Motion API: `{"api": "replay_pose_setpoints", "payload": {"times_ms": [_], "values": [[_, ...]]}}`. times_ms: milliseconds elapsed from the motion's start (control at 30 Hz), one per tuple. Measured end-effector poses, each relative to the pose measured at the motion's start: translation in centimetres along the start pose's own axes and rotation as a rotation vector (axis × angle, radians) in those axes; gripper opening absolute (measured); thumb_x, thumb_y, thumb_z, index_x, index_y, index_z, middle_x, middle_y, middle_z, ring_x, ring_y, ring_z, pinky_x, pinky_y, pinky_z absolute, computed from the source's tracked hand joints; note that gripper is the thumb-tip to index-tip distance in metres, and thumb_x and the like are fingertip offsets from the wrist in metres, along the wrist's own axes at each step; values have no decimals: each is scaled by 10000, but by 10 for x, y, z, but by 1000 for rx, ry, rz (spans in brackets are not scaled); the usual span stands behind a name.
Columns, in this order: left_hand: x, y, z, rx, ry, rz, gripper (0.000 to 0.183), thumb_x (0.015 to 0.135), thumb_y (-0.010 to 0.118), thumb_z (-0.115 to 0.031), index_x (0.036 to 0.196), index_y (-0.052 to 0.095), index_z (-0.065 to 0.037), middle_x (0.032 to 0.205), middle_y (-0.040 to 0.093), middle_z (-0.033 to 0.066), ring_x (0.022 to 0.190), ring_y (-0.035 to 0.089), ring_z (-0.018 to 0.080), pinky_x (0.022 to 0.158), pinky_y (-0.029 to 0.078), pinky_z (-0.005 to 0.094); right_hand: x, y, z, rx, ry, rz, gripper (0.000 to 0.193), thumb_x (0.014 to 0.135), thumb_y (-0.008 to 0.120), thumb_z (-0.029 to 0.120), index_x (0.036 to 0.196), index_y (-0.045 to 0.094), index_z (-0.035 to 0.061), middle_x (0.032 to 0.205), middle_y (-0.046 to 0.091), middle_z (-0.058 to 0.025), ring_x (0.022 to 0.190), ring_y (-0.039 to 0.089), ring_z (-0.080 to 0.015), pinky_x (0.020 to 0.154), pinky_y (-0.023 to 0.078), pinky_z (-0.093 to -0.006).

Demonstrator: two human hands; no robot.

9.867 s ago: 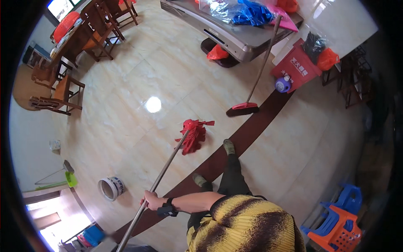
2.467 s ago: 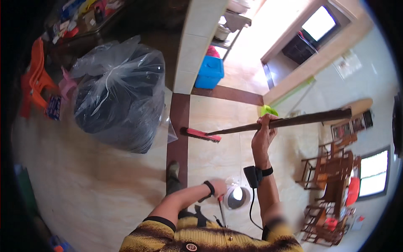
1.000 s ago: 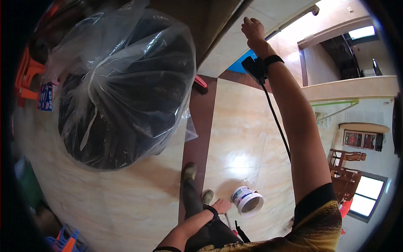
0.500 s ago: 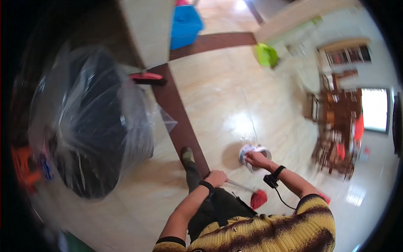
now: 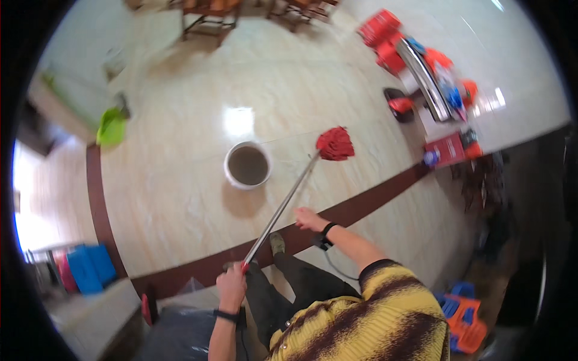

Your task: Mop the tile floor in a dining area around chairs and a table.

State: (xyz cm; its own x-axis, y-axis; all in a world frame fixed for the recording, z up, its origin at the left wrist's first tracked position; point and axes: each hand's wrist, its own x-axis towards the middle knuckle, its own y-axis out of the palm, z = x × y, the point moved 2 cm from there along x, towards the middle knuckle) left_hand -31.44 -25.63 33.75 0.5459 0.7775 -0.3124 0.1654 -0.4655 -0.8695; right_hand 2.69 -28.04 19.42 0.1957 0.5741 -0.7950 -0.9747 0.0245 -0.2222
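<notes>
My left hand [image 5: 231, 287] is closed around the upper end of a mop [image 5: 281, 207], by the red part of its metal pole. The pole slants forward and right to a red mop head [image 5: 335, 144] spread on the tiles. My right hand [image 5: 309, 219] hovers to the right of the pole, apart from it, fingers curled with nothing visible in them. Ahead of me, left of the pole, stands a white bucket [image 5: 265, 157] of murky greyish water. Neither hand touches it.
A dark red tile band [image 5: 361, 206] crosses the floor by my feet. A green dustpan-like thing [image 5: 111, 127] lies left, and blue bins [image 5: 90, 269] stand lower left. Red boxes and bags [image 5: 385, 36] crowd the right. Wooden chairs [image 5: 211, 13] stand far ahead.
My view has turned to the right. My right hand has let go of the bucket. The mop head has swung from beside me to the floor ahead, my left hand still on the pole.
</notes>
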Motion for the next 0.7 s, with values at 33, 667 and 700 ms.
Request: {"api": "replay_pose_setpoints", "payload": {"times_ms": [33,667,700], "values": [[4,-17,-23,61,21,59,169,759,539,-205,891,491,-112,650,566,103,563,575,295,498,441,410,-1,-7,-3,72,44,-41,426,828,426,479,999,455,89,815,512,-66,713,543,-183,606,466,-362],[-104,-166,-19,110,-279,312,170,791,546,-299,745,559,-136,675,575,94,557,558,290,480,427,399,8,134,-24,30,-503,-168,52,635,495,30,669,532,16,618,577,-115,588,581,-252,510,460,-353],[-97,-161,-20,119,-257,308,171,793,543,-300,744,559,-137,675,575,93,556,557,290,478,426,397,19,136,-31,577,-194,-174,51,643,495,52,612,531,34,568,565,-97,540,564,-231,473,435,-342]]}}
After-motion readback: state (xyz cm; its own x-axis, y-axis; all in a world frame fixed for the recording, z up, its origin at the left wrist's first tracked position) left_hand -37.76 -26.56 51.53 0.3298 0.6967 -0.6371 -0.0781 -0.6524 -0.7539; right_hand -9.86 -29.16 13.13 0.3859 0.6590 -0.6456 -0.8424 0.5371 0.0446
